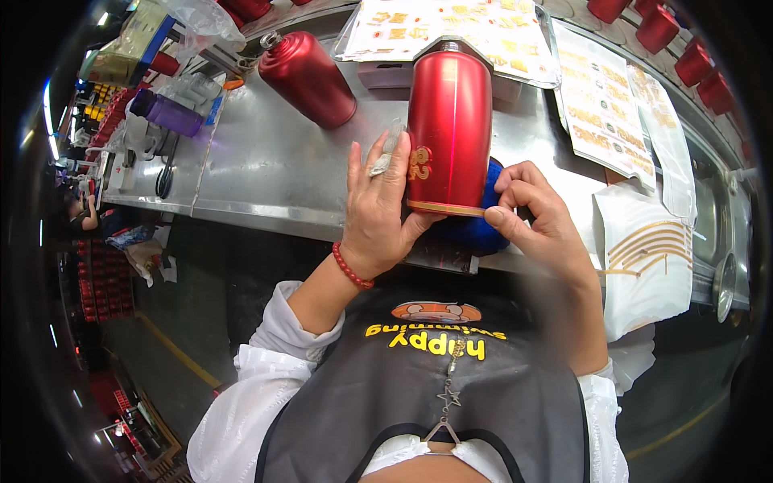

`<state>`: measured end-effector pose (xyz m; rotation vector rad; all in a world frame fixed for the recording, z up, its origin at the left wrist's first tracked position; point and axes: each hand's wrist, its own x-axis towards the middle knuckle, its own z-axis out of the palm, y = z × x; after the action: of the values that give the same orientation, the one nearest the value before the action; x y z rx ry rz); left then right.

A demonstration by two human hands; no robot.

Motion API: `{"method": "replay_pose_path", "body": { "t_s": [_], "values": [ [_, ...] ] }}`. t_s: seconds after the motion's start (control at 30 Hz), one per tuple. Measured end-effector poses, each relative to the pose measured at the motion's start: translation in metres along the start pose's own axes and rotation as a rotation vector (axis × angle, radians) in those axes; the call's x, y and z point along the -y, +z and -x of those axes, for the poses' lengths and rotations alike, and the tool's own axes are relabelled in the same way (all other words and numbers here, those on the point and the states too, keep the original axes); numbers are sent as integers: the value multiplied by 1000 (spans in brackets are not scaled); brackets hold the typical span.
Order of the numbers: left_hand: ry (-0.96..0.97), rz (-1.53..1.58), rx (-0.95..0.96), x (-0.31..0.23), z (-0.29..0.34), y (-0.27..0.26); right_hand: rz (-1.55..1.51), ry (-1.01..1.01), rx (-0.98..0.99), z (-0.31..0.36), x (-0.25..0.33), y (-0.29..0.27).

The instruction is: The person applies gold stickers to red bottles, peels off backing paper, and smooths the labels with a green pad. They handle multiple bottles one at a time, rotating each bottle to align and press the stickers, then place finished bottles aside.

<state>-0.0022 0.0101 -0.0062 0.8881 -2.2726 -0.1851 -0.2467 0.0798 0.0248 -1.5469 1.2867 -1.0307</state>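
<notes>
A glossy red bottle (449, 133) with a gold emblem and a metal neck lies in front of me, neck away, on a blue padded support (467, 233). My left hand (372, 201) holds its left side, fingers stretched along it and thumb under the base. A whitish wrap (380, 165) covers part of one finger. Around the base edge runs a thin gold strip (447, 208). At its right end, my right hand (539, 213) is closed with thumb and index finger together on the strip. Its other fingers curl beside the blue padding.
Another red bottle (308, 79) lies on the metal table (266, 161) at the far left. Sheets of gold stickers (604, 105) lie behind and right. A white sheet (644, 282) with curved gold strips hangs over the right edge. A purple bottle (167, 113) is further left.
</notes>
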Motion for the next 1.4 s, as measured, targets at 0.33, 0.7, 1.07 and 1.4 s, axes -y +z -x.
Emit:
{"method": "replay_pose_path", "body": {
  "t_s": [0.33, 0.7, 1.07, 1.4],
  "values": [
    [35, -81, 37, -4, -7, -5, 89, -44, -30, -3, -2, 4],
    [27, -79, -2, -13, -8, -4, 109, -31, -27, -3, -2, 5],
    [-73, 78, 93, 5, 8, 4, 74, -127, -149, 4, -1, 10],
    [-63, 336, 64, -19, -15, -14, 443, -475, -332, 32, -26, 37]
  ]
}}
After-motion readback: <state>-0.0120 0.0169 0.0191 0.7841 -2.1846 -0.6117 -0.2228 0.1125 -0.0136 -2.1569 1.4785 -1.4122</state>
